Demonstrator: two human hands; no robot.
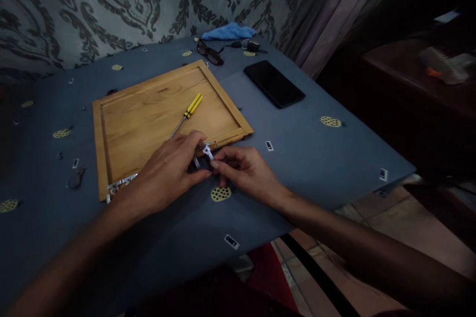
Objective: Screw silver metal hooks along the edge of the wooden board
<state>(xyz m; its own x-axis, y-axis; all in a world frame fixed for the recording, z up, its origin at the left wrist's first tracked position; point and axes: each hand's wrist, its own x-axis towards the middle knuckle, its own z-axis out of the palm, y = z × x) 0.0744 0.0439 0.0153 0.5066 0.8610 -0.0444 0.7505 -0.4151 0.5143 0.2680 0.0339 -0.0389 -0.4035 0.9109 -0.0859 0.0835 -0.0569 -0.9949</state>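
Note:
A small silver metal bracket (207, 150) is between my two hands, at the front edge of a framed wooden panel (148, 109). My right hand (249, 171) pinches its lower end between thumb and fingers. My left hand (169, 171) curls round its left side, fingertips at the top of the metal and thumb below. A screwdriver with a yellow and black handle (194, 105) lies on the panel, its tip close to my left hand. More silver metal pieces (122, 182) rest at the panel's front left corner, partly hidden by my left wrist.
On the blue patterned tablecloth (316, 158), a black phone (274, 83) lies right of the panel. Behind are dark glasses (210, 53), keys (250, 45) and a blue cloth (229, 31). A small dark object (76, 178) lies at the left. A patterned curtain hangs behind.

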